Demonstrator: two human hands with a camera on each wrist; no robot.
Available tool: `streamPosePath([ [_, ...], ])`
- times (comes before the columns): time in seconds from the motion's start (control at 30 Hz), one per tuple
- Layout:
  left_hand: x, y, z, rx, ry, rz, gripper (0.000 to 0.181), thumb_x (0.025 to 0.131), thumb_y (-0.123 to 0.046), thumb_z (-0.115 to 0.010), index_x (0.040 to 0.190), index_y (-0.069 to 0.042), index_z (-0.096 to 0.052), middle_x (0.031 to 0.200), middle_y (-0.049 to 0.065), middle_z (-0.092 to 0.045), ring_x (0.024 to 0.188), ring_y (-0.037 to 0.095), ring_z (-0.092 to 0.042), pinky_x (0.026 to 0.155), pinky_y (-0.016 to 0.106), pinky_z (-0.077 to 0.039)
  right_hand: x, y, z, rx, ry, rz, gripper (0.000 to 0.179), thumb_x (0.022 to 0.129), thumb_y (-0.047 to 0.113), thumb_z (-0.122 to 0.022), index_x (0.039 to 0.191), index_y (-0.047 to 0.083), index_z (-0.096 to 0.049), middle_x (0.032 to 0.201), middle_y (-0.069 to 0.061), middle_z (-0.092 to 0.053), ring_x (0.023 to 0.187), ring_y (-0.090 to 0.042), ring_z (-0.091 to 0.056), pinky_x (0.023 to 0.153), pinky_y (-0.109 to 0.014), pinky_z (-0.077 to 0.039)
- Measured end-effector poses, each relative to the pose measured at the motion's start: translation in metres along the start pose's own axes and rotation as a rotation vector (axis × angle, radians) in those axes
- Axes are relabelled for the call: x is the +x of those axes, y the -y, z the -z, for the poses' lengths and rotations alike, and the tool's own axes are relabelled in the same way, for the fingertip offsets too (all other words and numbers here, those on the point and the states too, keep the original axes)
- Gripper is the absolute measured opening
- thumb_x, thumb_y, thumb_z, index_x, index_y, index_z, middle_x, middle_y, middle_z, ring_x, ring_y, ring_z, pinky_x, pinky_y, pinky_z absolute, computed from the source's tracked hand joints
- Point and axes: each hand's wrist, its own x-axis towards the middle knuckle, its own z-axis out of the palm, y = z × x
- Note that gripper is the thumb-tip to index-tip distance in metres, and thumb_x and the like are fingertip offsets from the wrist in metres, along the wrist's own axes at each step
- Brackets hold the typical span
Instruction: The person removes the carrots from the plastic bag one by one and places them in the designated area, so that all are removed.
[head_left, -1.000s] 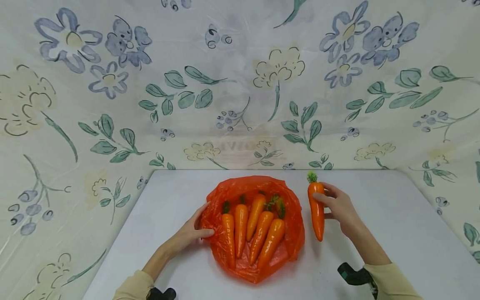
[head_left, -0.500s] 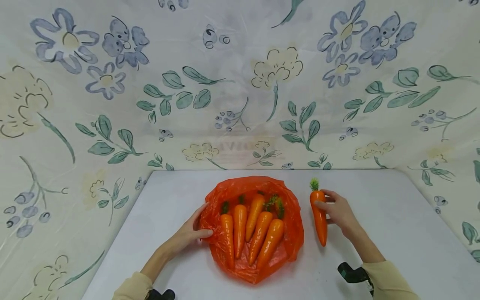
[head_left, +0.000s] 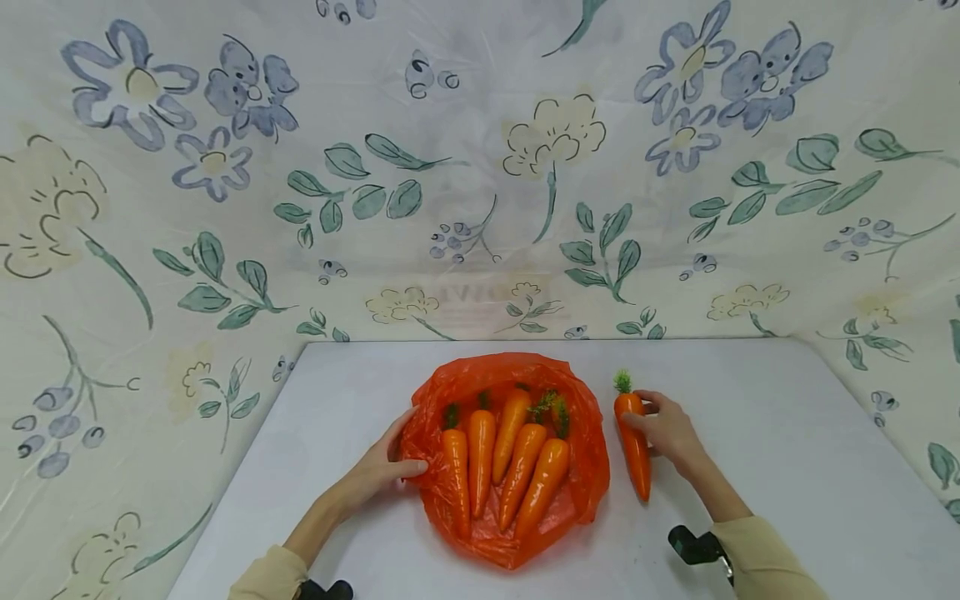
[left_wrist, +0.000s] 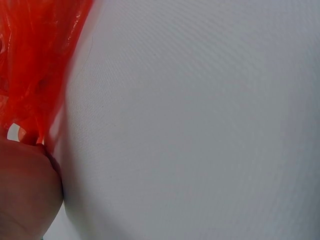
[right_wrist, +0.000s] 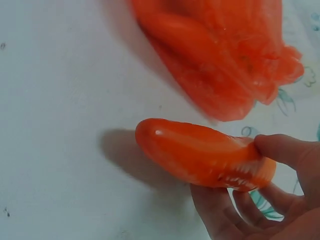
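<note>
A red plastic bag (head_left: 592, 492) lies spread open on the white table, with several orange carrots (head_left: 546, 483) side by side in it, green tops pointing away from me. My left hand (head_left: 371, 471) holds the bag's left side, thumb in front and fingers along the outer edge; the left wrist view shows only part of this hand beside the red plastic (left_wrist: 42, 55). To the right of the bag, my right hand (head_left: 671, 429) grips a single carrot (head_left: 634, 450) between thumb and fingers. Its tip points toward me, and in the right wrist view it casts a shadow on the table.
The white tabletop (head_left: 810, 467) extends on both sides of the bag. A floral-patterned sheet (head_left: 480, 167) hangs behind the table and along its sides. Dark devices (head_left: 693, 546) are worn at both wrists.
My right hand has brought the carrot a little nearer to me, and in the last half second slightly left. The left hand and the bag stay in place.
</note>
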Motion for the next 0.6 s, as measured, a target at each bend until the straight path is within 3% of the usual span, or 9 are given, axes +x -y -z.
streamPosePath([
  [0.23, 0.000, 0.000, -0.001, -0.019, 0.003, -0.008, 0.089, 0.086, -0.038, -0.069, 0.158, -0.028, -0.016, 0.164, 0.007, -0.017, 0.147, 0.033, -0.019, 0.117, 0.063, -0.017, 0.005, -0.008, -0.005, -0.072, -0.025, -0.012, 0.059, 0.095, 0.022, -0.060, 0.145, -0.004, -0.040, 0.130, -0.030, -0.049, 0.097, -0.033, -0.056, 0.078, -0.034, -0.058],
  [0.6, -0.001, 0.001, 0.000, -0.028, 0.000, -0.020, 0.089, 0.087, -0.035, -0.068, 0.158, -0.025, -0.016, 0.164, 0.009, -0.016, 0.148, 0.034, -0.018, 0.118, 0.063, -0.014, 0.004, -0.013, -0.006, -0.028, -0.016, -0.041, 0.062, 0.096, 0.025, -0.060, 0.147, -0.002, -0.037, 0.134, -0.031, -0.046, 0.106, -0.036, -0.053, 0.089, -0.040, -0.056],
])
